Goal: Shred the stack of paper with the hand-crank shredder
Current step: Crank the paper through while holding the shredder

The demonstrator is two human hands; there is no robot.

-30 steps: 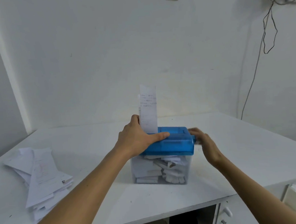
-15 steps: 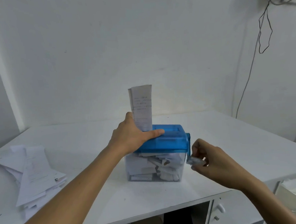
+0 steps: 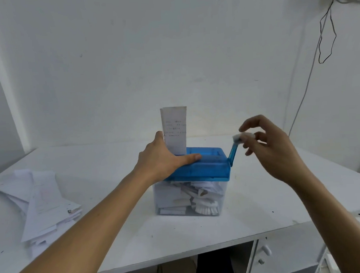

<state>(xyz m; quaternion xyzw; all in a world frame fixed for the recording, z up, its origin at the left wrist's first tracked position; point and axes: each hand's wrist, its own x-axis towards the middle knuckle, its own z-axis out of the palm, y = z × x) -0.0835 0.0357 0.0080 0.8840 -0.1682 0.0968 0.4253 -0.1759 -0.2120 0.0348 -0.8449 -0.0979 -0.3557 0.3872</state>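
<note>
A hand-crank shredder with a blue top (image 3: 207,166) and a clear bin (image 3: 167,199) full of paper strips stands mid-table. A folded printed sheet (image 3: 175,130) sticks upright out of its slot. My left hand (image 3: 161,160) grips the left end of the blue top, thumb lying along the front edge. My right hand (image 3: 273,146) pinches the white knob (image 3: 240,137) of the blue crank arm (image 3: 233,154), which points up and to the right. The stack of paper (image 3: 38,204) lies at the table's left.
The white table (image 3: 282,202) meets white walls behind and on the right. A cable (image 3: 309,73) hangs down the right wall. A cabinet door with a handle (image 3: 266,251) sits under the table's front edge, and a pale bin (image 3: 347,250) stands at lower right.
My right hand has swung the crank from its low point beside the bin up to above the shredder's top. The sheet stands lower in the slot. My left hand kept its hold.
</note>
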